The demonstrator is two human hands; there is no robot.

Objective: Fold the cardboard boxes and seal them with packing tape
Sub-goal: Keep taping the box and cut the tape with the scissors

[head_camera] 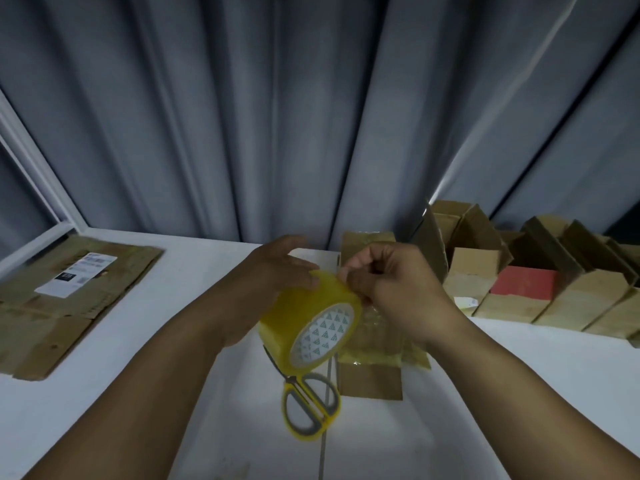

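Observation:
A yellow roll of packing tape (304,317) is held above the white table (156,358) at the centre. My left hand (277,268) grips the roll from its far left side. My right hand (384,278) pinches at the tape's top edge with curled fingers. Below and behind the roll lies a small folded cardboard box (370,368) with clear tape across it, partly hidden by my right hand and the roll.
Yellow-and-grey scissors (308,407) lie on the table just below the roll. A flattened cardboard sheet (59,306) with a white label lies at the left. Several open cardboard boxes (519,268) stand at the back right. Grey curtains hang behind the table.

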